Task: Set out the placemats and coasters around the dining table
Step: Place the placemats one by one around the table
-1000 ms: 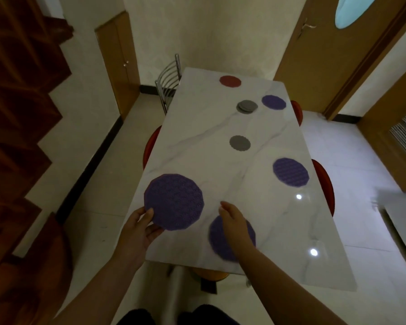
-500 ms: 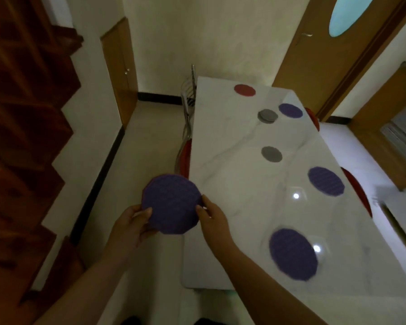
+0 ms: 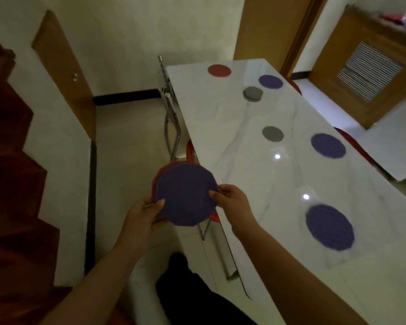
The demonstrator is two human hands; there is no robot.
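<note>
I hold a small stack of round placemats [image 3: 185,194] off the left side of the white marble table [image 3: 251,174]: a purple one on top, a red one showing behind it. My left hand [image 3: 144,213] grips its lower left edge and my right hand [image 3: 231,199] pinches its right edge. On the table lie three purple placemats: near [image 3: 329,227], middle right [image 3: 328,145] and far [image 3: 270,81]. A red placemat [image 3: 219,70] lies at the far end. Grey coasters sit along the middle, a stacked pair [image 3: 253,93] and a single one [image 3: 272,133].
A metal chair [image 3: 170,118] and a red-seated chair [image 3: 189,152] stand along the table's left side, close to my hands. Red chair seats [image 3: 352,143] show past the right edge. A dark wooden staircase [image 3: 14,174] fills the left; wooden doors stand behind.
I have stepped left along the table, carrying the stack off the tabletop to its left side. My right hand left the near purple placement and now grips the stack's right edge.
</note>
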